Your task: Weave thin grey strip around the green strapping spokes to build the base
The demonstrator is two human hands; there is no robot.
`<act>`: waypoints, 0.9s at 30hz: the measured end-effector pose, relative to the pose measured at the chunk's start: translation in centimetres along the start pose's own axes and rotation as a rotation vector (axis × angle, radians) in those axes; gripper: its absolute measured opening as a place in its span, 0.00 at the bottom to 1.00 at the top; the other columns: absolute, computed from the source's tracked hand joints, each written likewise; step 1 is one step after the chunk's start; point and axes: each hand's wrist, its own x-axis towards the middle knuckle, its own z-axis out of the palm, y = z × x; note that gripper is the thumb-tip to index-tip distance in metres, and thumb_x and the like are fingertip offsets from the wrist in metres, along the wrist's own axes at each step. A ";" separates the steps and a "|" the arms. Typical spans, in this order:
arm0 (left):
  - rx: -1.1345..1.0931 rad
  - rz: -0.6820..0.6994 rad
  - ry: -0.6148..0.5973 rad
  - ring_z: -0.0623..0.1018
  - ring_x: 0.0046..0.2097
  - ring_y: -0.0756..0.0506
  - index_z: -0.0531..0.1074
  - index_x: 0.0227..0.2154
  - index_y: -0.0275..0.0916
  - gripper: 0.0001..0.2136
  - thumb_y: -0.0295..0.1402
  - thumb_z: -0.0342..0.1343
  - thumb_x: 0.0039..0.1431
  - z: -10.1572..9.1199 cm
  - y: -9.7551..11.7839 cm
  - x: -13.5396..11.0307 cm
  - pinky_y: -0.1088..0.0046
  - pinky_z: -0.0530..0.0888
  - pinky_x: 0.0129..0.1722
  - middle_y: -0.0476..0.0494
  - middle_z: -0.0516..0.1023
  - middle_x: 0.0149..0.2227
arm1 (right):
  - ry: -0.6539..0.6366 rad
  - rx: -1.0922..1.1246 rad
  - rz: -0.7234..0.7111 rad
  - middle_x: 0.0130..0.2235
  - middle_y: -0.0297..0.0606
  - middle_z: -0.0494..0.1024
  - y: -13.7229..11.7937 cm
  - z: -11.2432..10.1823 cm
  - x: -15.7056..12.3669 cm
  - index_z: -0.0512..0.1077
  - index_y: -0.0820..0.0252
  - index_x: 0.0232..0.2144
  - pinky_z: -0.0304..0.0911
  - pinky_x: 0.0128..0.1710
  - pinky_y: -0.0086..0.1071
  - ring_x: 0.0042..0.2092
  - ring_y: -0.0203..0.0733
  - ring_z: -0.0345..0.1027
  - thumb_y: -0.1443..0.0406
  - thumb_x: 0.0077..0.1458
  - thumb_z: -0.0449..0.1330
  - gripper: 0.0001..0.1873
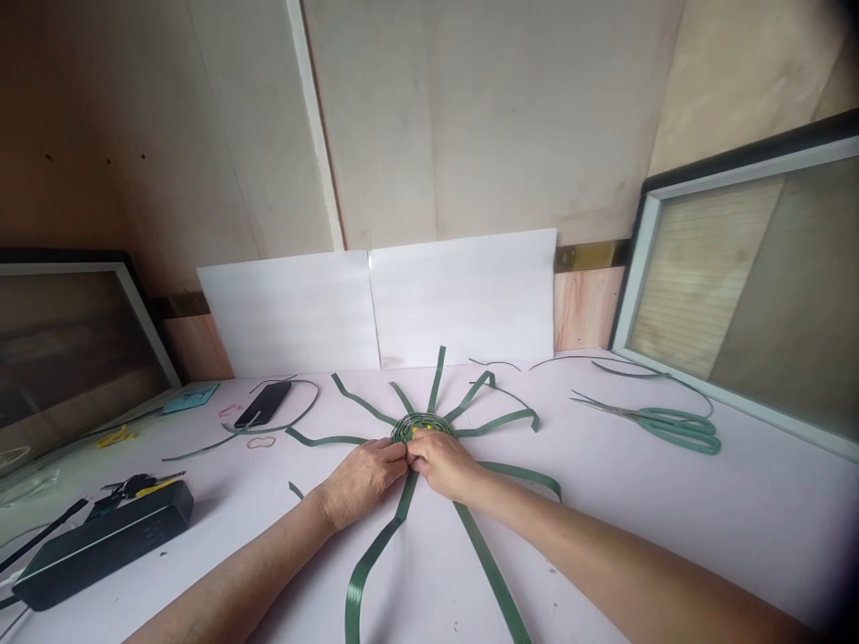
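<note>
A small round woven base [422, 418] of green plastic strapping lies at the middle of the table, with several flat strips [493, 572] spreading from it like spokes. My left hand [362, 477] is closed at its near left edge, thumb and fingers pinched together. Over the near side of the weave is my right hand [446, 461], its fingers bent and pressed on the edge beside the left fingertips. A bit of yellow shows at the right fingers. The exact spot that the fingertips pinch is hidden.
Green-handled scissors [677, 431] lie on the right, blades toward the middle. A black phone [265, 404] and a loose thin strip [315, 407] are at the back left. A dark box [107, 541] stands at the left. White boards [463, 300] lean on the back wall.
</note>
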 end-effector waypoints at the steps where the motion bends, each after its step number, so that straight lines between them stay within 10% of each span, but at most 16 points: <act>1: -0.011 -0.052 -0.004 0.70 0.34 0.47 0.71 0.32 0.36 0.11 0.20 0.44 0.62 0.0 0.0 0.0 0.72 0.67 0.34 0.44 0.73 0.34 | 0.007 0.007 -0.004 0.29 0.31 0.65 0.1 0.0 0.0 0.71 0.60 0.23 0.51 0.33 0.28 0.33 0.35 0.61 0.80 0.49 0.57 0.11; 10: -0.044 -0.257 -0.115 0.73 0.36 0.47 0.70 0.31 0.36 0.08 0.21 0.47 0.57 -1.6 0.7 1.5 0.74 0.70 0.34 0.43 0.73 0.39 | 0.083 0.157 0.040 0.26 0.29 0.68 1.2 0.0 -0.1 0.73 0.60 0.25 0.53 0.29 0.25 0.29 0.33 0.62 0.81 0.43 0.57 0.13; 19: -0.039 -0.311 -0.096 0.72 0.35 0.46 0.67 0.28 0.37 0.07 0.20 0.47 0.54 -1.8 0.7 2.6 0.74 0.68 0.34 0.44 0.72 0.34 | 0.253 0.223 0.192 0.25 0.31 0.69 1.7 -7.7 -2.1 0.72 0.61 0.29 0.55 0.30 0.27 0.29 0.36 0.62 0.72 0.53 0.51 0.10; 23: -0.057 -0.318 -0.043 0.72 0.36 0.45 0.66 0.30 0.38 0.06 0.21 0.47 0.55 -1.5 1.2 2.2 0.72 0.68 0.37 0.44 0.71 0.35 | 0.175 0.256 0.327 0.23 0.32 0.68 1.8 -8.6 -3.2 0.70 0.61 0.21 0.52 0.28 0.27 0.28 0.36 0.60 0.73 0.47 0.58 0.06; 27: -0.079 -0.331 0.022 0.72 0.37 0.45 0.65 0.31 0.38 0.07 0.20 0.47 0.54 -0.8 1.7 1.7 0.71 0.69 0.37 0.43 0.71 0.36 | 0.019 0.468 0.478 0.25 0.32 0.72 1.9 -7.9 -3.5 0.74 0.60 0.36 0.56 0.25 0.27 0.25 0.34 0.61 0.69 0.47 0.61 0.10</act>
